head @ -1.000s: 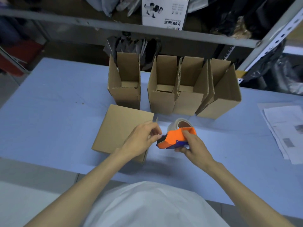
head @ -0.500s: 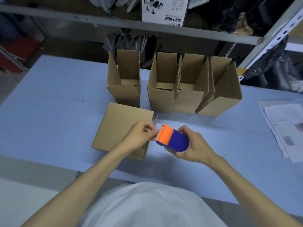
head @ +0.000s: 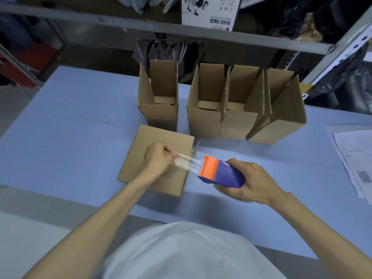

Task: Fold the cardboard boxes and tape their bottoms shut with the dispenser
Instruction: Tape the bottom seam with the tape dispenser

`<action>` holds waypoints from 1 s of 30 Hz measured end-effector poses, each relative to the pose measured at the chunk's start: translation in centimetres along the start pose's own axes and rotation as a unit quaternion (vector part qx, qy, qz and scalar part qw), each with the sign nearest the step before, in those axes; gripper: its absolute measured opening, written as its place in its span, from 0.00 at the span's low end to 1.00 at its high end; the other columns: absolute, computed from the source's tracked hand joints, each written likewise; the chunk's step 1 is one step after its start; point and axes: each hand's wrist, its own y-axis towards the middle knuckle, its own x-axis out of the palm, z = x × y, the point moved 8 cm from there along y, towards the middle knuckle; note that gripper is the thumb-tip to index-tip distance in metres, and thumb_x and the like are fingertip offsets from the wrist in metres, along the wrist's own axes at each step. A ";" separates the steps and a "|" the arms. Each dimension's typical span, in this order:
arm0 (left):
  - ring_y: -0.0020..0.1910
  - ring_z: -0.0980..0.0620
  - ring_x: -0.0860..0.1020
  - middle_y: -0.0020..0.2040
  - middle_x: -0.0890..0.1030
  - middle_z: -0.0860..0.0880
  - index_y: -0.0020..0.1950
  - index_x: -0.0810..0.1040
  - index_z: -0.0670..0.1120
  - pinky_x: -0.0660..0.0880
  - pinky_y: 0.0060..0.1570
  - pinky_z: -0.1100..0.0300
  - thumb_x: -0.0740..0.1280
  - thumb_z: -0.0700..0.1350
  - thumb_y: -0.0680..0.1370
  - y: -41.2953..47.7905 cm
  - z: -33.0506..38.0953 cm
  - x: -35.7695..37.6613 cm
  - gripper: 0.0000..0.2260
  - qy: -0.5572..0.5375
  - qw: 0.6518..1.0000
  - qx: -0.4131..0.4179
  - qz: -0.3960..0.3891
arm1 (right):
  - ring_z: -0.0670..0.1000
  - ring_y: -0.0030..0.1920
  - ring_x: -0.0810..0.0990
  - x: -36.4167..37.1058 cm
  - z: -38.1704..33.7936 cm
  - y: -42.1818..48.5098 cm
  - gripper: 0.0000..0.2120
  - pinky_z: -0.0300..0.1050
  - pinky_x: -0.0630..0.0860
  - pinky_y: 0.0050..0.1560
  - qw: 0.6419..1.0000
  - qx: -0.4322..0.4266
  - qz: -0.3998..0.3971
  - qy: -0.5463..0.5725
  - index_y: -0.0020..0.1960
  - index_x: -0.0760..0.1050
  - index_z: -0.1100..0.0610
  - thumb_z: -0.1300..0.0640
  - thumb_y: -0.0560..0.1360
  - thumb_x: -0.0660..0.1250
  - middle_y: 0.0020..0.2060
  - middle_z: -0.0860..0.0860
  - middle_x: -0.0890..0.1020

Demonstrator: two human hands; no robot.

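A folded cardboard box [head: 138,156] lies bottom-up on the blue table [head: 60,137] in front of me. My right hand [head: 251,182] grips the orange-and-blue tape dispenser [head: 221,173] just right of the box. My left hand [head: 159,158] hovers over the box and pinches the free end of the clear tape [head: 187,161], which stretches from the dispenser's orange mouth. Behind stand several upright open boxes: one alone [head: 159,101], two joined [head: 219,109] and one leaning at the right [head: 281,113].
Loose paper sheets [head: 356,158] lie at the table's right edge. A metal shelf rail [head: 141,27] crosses above the back, holding a white printed carton [head: 209,11] and dark bags. Black bags [head: 169,51] hang behind the upright boxes.
The dispenser turned from orange side up to blue side up. My left hand took the tape end and pulled it left over the box while my right hand drew the dispenser right.
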 end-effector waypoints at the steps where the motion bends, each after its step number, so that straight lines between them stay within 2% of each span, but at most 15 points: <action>1: 0.35 0.50 0.81 0.32 0.82 0.47 0.35 0.79 0.44 0.79 0.45 0.53 0.71 0.41 0.75 0.4 -0.9 -0.8 0.09 -0.005 1.000 -0.011 -0.012 | 0.46 0.34 0.73 -0.1 0.8 -0.7 0.19 0.36 0.66 0.30 1.000 0.013 -0.005 -0.013 0.44 0.68 0.46 0.37 0.65 0.71 0.33 0.42 0.75; 4: 0.34 0.50 0.80 0.30 0.82 0.48 0.36 0.79 0.42 0.79 0.48 0.49 0.70 0.42 0.76 0.4 -2.3 -1.0 0.09 0.024 0.997 -0.020 -0.071 | 0.47 0.33 0.73 0.4 2.5 -1.7 0.19 0.39 0.69 0.31 0.998 0.049 -0.025 -0.032 0.44 0.68 0.46 0.38 0.63 0.72 0.33 0.42 0.76; 7: 0.38 0.49 0.82 0.30 0.82 0.48 0.37 0.79 0.45 0.80 0.48 0.50 0.72 0.45 0.74 -0.2 -2.6 -0.7 0.07 0.008 0.999 -0.026 -0.028 | 0.48 0.33 0.73 1.2 2.6 -1.5 0.20 0.38 0.67 0.32 0.996 0.054 -0.049 -0.051 0.44 0.68 0.45 0.35 0.62 0.71 0.33 0.41 0.76; 11: 0.38 0.48 0.81 0.31 0.81 0.48 0.36 0.78 0.47 0.78 0.45 0.55 0.76 0.46 0.70 -0.6 -2.8 -0.5 0.08 0.022 0.999 -0.020 0.011 | 0.48 0.33 0.73 1.4 3.3 -1.2 0.25 0.36 0.65 0.31 0.996 0.060 -0.032 -0.062 0.47 0.71 0.46 0.27 0.62 0.64 0.34 0.42 0.78; 14: 0.37 0.50 0.79 0.30 0.79 0.50 0.36 0.79 0.47 0.74 0.39 0.59 0.76 0.46 0.70 -1.0 -2.4 -0.1 0.08 0.046 0.999 -0.007 0.028 | 0.47 0.32 0.71 1.9 3.2 -1.2 0.24 0.32 0.60 0.30 0.995 0.048 -0.042 -0.074 0.47 0.71 0.45 0.27 0.63 0.63 0.34 0.41 0.77; 19: 0.32 0.57 0.74 0.26 0.75 0.54 0.35 0.79 0.48 0.66 0.34 0.62 0.77 0.46 0.69 -1.4 -3.0 -0.1 0.08 0.060 0.997 0.000 0.039 | 0.46 0.31 0.70 2.5 3.3 -1.5 0.23 0.32 0.61 0.30 0.995 0.052 -0.051 -0.067 0.46 0.70 0.44 0.27 0.62 0.62 0.34 0.39 0.76; 21: 0.33 0.56 0.75 0.25 0.75 0.54 0.35 0.79 0.47 0.66 0.35 0.62 0.77 0.47 0.68 -1.5 -3.3 0.0 0.08 0.062 0.997 -0.001 0.043 | 0.45 0.31 0.70 2.8 3.1 -1.6 0.23 0.32 0.61 0.30 0.995 0.051 -0.056 -0.064 0.46 0.71 0.44 0.27 0.63 0.62 0.33 0.39 0.75; 25: 0.38 0.52 0.77 0.29 0.77 0.55 0.37 0.79 0.48 0.72 0.41 0.59 0.77 0.49 0.68 -1.6 -3.4 0.2 0.08 0.076 0.996 0.002 0.052 | 0.43 0.31 0.70 3.5 2.9 -1.7 0.23 0.30 0.59 0.31 0.994 0.055 -0.073 -0.065 0.48 0.71 0.44 0.28 0.63 0.64 0.34 0.38 0.75; 30: 0.40 0.51 0.78 0.30 0.78 0.55 0.38 0.78 0.48 0.74 0.43 0.56 0.76 0.51 0.69 -1.7 -3.2 0.4 0.10 0.090 0.994 0.007 0.066 | 0.44 0.31 0.71 3.7 3.0 -1.2 0.22 0.34 0.62 0.30 0.992 0.061 -0.076 -0.075 0.45 0.70 0.46 0.29 0.65 0.66 0.34 0.40 0.76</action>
